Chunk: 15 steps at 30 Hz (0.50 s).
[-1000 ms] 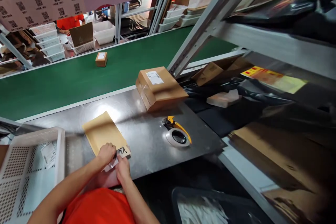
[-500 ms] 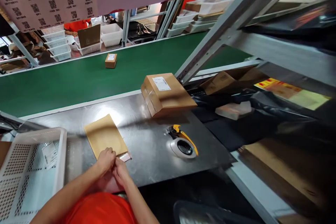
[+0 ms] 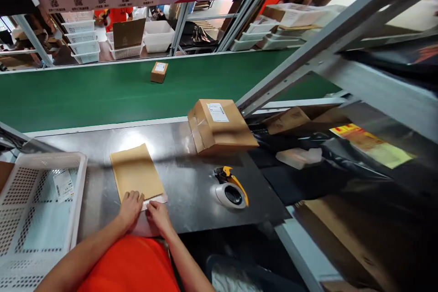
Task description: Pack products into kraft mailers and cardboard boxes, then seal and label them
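A tan padded envelope [image 3: 137,171] lies on the metal table in front of me, its pale flap strip [image 3: 158,200] at the near edge. My left hand [image 3: 131,211] rests on the envelope's lower left corner, fingers bent over the edge, closed on it. Beside it my right hand [image 3: 159,217] is closed at the flap, its fingers pinched against the strip. The hands are slightly apart, and my palms hide part of the near edge. To the right lies a tape dispenser [image 3: 227,174] with a yellow handle and a roll of tape [image 3: 224,195].
A labelled cardboard box [image 3: 229,134] stands on the table's far right corner. At left is a white perforated basket [image 3: 80,182] with a label sheet inside. Behind runs a green conveyor belt [image 3: 116,96] carrying a small carton [image 3: 159,73]. A metal frame post [image 3: 308,50] slants at right.
My hands, together at the envelope's near edge before, have moved apart, the left staying on the corner and the right at the strip. My view has shifted slightly.
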Each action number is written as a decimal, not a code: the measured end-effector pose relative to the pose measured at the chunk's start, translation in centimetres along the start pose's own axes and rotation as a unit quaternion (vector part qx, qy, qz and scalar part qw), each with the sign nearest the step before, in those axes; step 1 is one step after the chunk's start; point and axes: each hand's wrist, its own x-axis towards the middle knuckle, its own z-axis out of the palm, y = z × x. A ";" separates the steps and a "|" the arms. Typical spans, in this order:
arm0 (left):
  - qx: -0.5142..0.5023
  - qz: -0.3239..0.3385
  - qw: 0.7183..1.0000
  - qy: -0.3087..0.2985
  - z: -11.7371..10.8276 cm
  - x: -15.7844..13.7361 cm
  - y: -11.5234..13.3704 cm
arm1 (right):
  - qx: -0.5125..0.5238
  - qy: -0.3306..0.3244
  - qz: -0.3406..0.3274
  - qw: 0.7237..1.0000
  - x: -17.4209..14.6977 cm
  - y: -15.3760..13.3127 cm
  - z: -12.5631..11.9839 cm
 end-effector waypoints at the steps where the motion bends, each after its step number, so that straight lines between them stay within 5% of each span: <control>1: 0.002 -0.022 1.000 0.017 0.6 -0.6 -0.4 | -0.049 -0.013 -0.012 0.999 -0.3 -0.3 -1.4; 4: 0.013 -0.109 0.991 0.074 2.2 -2.4 -1.9 | -0.176 -0.045 -0.065 0.981 -0.1 -1.7 -4.5; 8: -0.016 -0.172 0.982 0.077 3.9 -4.4 -2.7 | -0.278 -0.123 -0.166 0.938 3.0 -3.1 -4.6; 10: -0.069 -0.214 0.971 0.080 4.4 -5.0 -2.3 | -0.383 -0.206 -0.249 0.866 5.0 -3.0 -3.7; 13: -0.147 -0.292 0.940 0.098 4.5 -5.5 -1.8 | -0.533 -0.301 -0.351 0.709 7.3 -1.9 -3.0; 15: -0.181 -0.331 0.921 0.098 4.3 -5.5 -1.8 | -0.565 -0.301 -0.371 0.673 8.1 -0.9 -3.0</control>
